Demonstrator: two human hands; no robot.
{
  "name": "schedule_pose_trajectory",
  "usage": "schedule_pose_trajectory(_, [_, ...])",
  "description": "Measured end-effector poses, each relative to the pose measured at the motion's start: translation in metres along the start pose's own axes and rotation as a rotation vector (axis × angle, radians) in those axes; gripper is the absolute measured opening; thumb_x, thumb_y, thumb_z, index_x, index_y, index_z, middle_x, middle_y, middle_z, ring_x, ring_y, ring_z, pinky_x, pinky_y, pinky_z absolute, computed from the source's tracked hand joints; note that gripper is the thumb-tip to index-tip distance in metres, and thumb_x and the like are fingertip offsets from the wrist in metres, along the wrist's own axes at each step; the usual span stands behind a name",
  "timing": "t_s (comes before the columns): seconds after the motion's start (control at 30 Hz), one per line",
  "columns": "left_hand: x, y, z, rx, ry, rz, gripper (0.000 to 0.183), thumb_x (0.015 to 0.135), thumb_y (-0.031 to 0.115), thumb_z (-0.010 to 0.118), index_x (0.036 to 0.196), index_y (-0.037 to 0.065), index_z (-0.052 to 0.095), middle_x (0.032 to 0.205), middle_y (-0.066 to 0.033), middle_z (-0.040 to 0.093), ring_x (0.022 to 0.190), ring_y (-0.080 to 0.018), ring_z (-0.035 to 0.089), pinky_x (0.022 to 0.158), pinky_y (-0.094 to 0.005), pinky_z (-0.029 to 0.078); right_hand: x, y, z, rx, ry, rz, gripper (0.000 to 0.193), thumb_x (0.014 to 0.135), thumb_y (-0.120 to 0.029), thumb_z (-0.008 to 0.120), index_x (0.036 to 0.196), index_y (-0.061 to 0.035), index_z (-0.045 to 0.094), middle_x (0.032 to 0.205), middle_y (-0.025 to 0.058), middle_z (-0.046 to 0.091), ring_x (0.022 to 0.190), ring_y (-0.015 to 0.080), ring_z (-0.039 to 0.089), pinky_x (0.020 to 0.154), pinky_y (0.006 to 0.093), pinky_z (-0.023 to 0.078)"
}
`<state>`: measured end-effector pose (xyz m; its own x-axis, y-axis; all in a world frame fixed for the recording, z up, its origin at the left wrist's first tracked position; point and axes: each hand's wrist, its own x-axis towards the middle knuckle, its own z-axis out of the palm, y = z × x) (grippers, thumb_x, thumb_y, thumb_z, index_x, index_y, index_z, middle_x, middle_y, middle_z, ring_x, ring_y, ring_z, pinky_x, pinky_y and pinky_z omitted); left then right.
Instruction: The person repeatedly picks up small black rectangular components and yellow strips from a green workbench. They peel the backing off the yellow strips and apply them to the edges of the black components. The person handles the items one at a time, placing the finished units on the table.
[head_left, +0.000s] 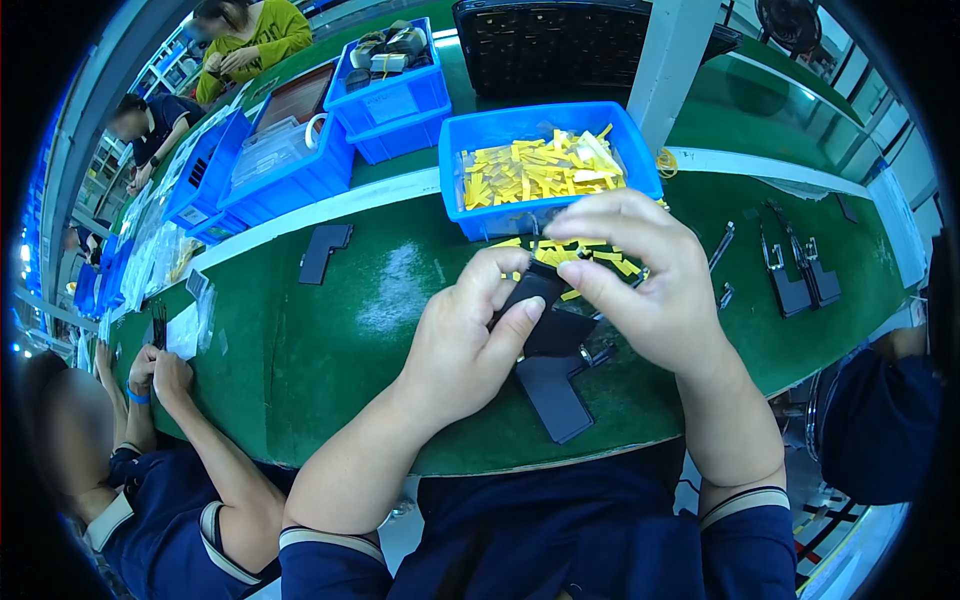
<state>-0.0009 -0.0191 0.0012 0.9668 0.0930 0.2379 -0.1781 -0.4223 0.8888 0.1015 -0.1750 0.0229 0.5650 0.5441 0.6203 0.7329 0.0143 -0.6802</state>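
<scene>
My left hand (pixel 460 340) is closed around a flat black L-shaped part (pixel 538 288), with the thumb pressed on its face. At the upper end of that part, my right hand (pixel 645 275) has its fingers curled and its thumb against the part's edge. Whatever lies between those fingertips is too small to make out. Under my hands another black L-shaped part (pixel 556 402) lies on the green table, with a metal fitting (pixel 598 354) beside it. Loose yellow strips (pixel 615 262) are scattered just beyond, partly hidden by my right hand.
A blue bin (pixel 465 222) full of yellow strips stands ahead. More black parts lie right (pixel 792 295) and left (pixel 318 262). Stacked blue bins (pixel 400 140) stand back left. A white post (pixel 668 80) rises behind. At left a co-worker's hands (pixel 165 372) work close by.
</scene>
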Motion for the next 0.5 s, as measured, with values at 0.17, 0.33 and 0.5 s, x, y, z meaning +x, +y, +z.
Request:
schedule_pose_trajectory(0.17, [-0.001, 0.000, 0.003, 0.234, 0.035, 0.143, 0.028, 0.086, 0.011, 0.060, 0.108, 0.002, 0.047, 0.068, -0.0067, 0.059, 0.058, -0.0133, 0.054, 0.057, -0.0263, 0.042, -0.005, -0.002, -0.003, -0.314, -0.055, -0.157, 0.013, 0.066, -0.001, 0.070, 0.078, -0.0052, 0.069, 0.077, 0.0060, 0.064, 0.084, 0.0229, 0.062, 0.089, 0.0389, 0.044])
schedule_pose_trajectory(0.33, [-0.001, 0.003, 0.004, 0.250, 0.025, 0.161, 0.028, 0.085, 0.010, 0.060, 0.108, 0.002, 0.047, 0.064, -0.0055, 0.054, 0.054, -0.0139, 0.049, 0.053, -0.0269, 0.039, -0.004, -0.003, -0.003, -0.346, -0.073, -0.190, 0.014, 0.064, 0.000, 0.071, 0.076, -0.0059, 0.066, 0.074, 0.0050, 0.063, 0.081, 0.0220, 0.062, 0.094, 0.0453, 0.042])
schedule_pose_trajectory(0.5, [0.001, 0.008, 0.007, 0.013, -0.047, -0.067, 0.024, 0.086, 0.007, 0.057, 0.107, 0.002, 0.045, 0.063, -0.0071, 0.056, 0.053, -0.0159, 0.052, 0.051, -0.0289, 0.039, -0.010, -0.007, 0.008, -0.549, -0.043, -0.243, 0.020, 0.063, 0.000, 0.070, 0.080, -0.0045, 0.062, 0.075, 0.0062, 0.058, 0.078, 0.0237, 0.060, 0.095, 0.0495, 0.041])
